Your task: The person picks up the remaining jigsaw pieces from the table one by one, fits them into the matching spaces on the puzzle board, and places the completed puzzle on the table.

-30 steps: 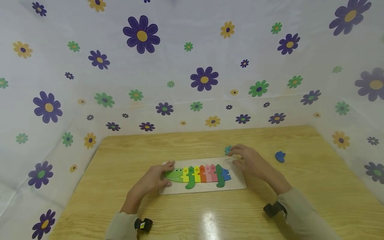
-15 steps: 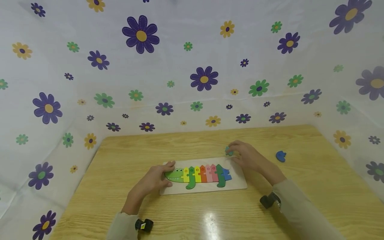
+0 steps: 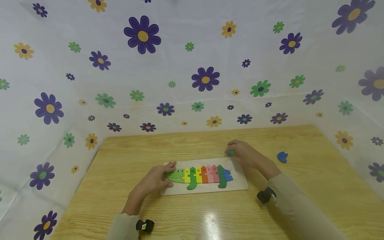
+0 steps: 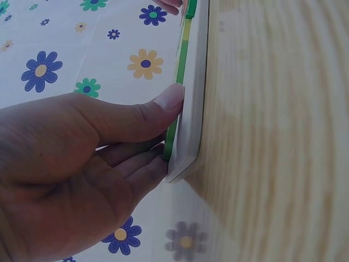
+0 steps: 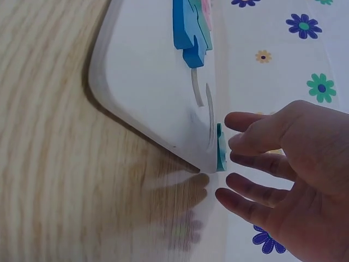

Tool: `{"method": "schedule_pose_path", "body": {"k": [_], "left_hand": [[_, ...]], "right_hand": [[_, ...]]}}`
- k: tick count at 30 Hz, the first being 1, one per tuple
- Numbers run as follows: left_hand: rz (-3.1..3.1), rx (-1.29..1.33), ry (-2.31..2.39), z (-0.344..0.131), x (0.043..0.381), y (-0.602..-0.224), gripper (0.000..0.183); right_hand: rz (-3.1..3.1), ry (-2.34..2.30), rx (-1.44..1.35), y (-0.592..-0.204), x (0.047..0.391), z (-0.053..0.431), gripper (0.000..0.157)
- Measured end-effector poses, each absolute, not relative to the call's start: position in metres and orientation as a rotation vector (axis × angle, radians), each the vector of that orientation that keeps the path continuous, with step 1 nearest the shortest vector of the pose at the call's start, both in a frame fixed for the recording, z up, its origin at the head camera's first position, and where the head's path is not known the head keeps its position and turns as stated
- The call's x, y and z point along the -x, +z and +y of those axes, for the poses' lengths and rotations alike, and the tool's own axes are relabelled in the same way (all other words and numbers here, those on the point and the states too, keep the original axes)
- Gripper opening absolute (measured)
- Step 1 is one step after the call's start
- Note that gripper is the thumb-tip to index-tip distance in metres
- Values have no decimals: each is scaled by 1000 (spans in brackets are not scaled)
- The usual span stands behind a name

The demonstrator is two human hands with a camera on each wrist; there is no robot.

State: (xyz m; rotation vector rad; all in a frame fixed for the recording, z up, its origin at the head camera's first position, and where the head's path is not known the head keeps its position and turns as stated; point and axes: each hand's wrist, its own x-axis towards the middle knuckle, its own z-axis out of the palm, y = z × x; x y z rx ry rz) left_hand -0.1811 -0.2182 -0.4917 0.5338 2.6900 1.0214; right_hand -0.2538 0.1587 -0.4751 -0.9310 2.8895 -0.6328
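Observation:
A pale crocodile puzzle board (image 3: 198, 190) lies on the table, with a green head, striped numbered body pieces and a blue piece (image 3: 227, 175) at its right end. My left hand (image 3: 153, 180) holds the board's left end, thumb and fingers spread about the crocodile head (image 3: 177, 177); the left wrist view shows the thumb (image 4: 170, 97) against it. At the board's far right corner, my right hand (image 3: 247, 155) reaches over a small teal puzzle piece (image 3: 230, 153), partly hidden by the fingers. In the right wrist view the loosely bent fingers are right beside that teal piece (image 5: 221, 150).
A loose blue puzzle piece (image 3: 282, 157) lies on the table to the right of the right hand. An unfilled curved groove (image 5: 210, 114) shows at the board's right end. Flower-printed white cloth (image 3: 180, 66) surrounds the wooden table (image 3: 180, 216) at the back and sides.
My right hand has moved slightly back and left over the teal piece, covering more of it. The left hand stays on the board.

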Motion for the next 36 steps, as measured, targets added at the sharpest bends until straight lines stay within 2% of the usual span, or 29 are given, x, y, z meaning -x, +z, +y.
{"method": "schedule_pose_path", "body": {"k": [8,16,36], "left_hand": [[2685,-530,1019,-217,180,-490,63],[2687,-539,1017,-217,181,-490,64],[2691,-558,1017,-219,182,-492,62]], "right_hand": [[2862,-643,836,-476,256,163,34],[2896,-624,779,-477,256,171,24],[2989,-654,868,-478,253,185,16]]}}
